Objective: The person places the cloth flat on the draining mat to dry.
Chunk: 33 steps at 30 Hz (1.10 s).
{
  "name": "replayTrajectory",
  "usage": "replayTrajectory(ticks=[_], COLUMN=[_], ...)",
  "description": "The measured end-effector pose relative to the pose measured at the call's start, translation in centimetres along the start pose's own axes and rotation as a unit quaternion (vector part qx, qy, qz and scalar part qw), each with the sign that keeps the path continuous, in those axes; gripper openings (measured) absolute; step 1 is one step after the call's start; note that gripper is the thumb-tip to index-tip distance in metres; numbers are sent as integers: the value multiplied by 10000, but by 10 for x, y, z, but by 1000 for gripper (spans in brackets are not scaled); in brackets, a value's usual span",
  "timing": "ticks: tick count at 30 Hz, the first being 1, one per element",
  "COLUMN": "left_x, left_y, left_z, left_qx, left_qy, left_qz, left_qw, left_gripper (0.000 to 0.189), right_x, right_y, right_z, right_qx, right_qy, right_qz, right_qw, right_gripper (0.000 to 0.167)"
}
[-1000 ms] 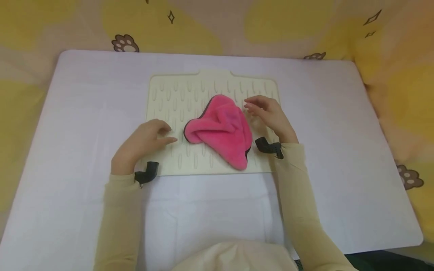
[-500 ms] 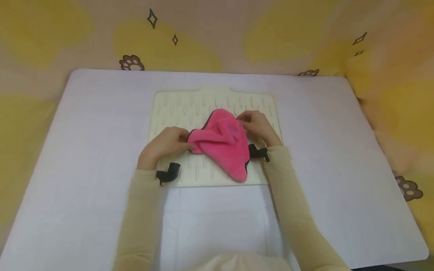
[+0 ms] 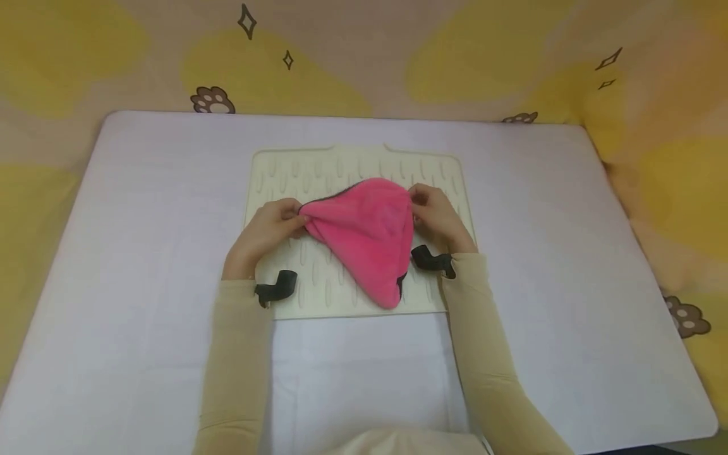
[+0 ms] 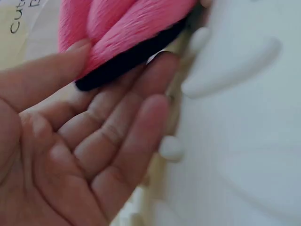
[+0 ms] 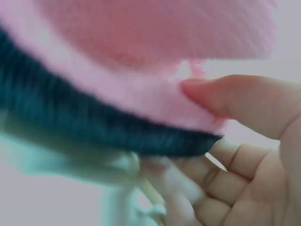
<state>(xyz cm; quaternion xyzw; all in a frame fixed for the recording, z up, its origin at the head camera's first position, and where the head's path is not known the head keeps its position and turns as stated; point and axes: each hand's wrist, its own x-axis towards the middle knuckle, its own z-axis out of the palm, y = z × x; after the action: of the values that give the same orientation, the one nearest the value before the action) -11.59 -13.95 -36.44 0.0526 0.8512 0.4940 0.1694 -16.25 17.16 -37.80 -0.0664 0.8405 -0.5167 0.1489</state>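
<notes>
A fluffy pink cloth (image 3: 364, 227) with a dark edge band lies partly folded over a cream ridged mat (image 3: 279, 170). My left hand (image 3: 267, 230) pinches its left corner, thumb on top and fingers beneath. In the left wrist view the cloth's dark-edged corner (image 4: 117, 56) sits between thumb and fingers. At the upper right side, my right hand (image 3: 440, 218) pinches the cloth's edge. The right wrist view shows the right thumb (image 5: 211, 94) on the pink pile, with the fingers under the dark band (image 5: 117, 127).
The mat, with a tab at its far side, lies on a white table (image 3: 569, 253). A yellow patterned curtain (image 3: 341, 57) hangs behind and at the sides. Black camera mounts (image 3: 277, 287) sit on both wrists.
Both hands have come in from apart and taken hold of the cloth. Its left corner has been drawn out leftward, flattening the folds. The head view has tilted slightly.
</notes>
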Motion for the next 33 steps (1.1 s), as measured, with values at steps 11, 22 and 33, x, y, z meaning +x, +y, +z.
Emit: replayTrajectory(ticks=[11,22,33], left_x=[4,7,10], left_y=[-8,-6,-1], left_z=[0,9,17], left_qx=[-652,-371,-212], left_qy=[622,-222,188], left_qz=[-72,96,-106], left_qw=[9959,9990,9995], left_gripper=[34,28,21], right_x=[1,5,5], right_y=[8,16,14], right_z=[-11,-12,-10], right_qx=[1778,3686,3421], right_qy=[243,1187,1293], right_qz=[205,194,514], right_qw=[9835,9218,9293], right_gripper=[4,7,19])
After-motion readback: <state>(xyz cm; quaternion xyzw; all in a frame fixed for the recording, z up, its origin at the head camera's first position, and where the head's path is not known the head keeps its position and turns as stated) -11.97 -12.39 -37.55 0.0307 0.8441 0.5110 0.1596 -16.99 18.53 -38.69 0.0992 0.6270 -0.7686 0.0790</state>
